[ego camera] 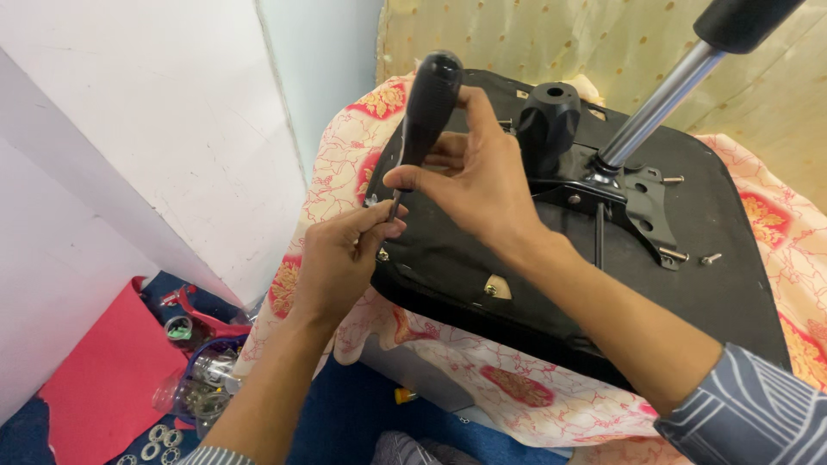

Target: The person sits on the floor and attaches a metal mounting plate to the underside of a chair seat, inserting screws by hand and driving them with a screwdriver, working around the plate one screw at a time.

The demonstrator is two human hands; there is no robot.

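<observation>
A black-handled screwdriver [424, 108] stands tilted on the upturned chair seat [715, 250]; right hand [478, 176] grips its handle, left hand [340, 258] pinches its shaft.

The upturned chair seat [551, 250] lies on a cloth [517, 379]; its gas-lift column [655, 108] rises at right, loose bearings [155, 435] on the floor, lower left.

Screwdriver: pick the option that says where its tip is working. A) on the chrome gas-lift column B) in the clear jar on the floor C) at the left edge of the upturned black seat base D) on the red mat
C: the right hand holds the screwdriver by its black handle, while the left hand steadies the shaft at the left edge of the seat base.
</observation>
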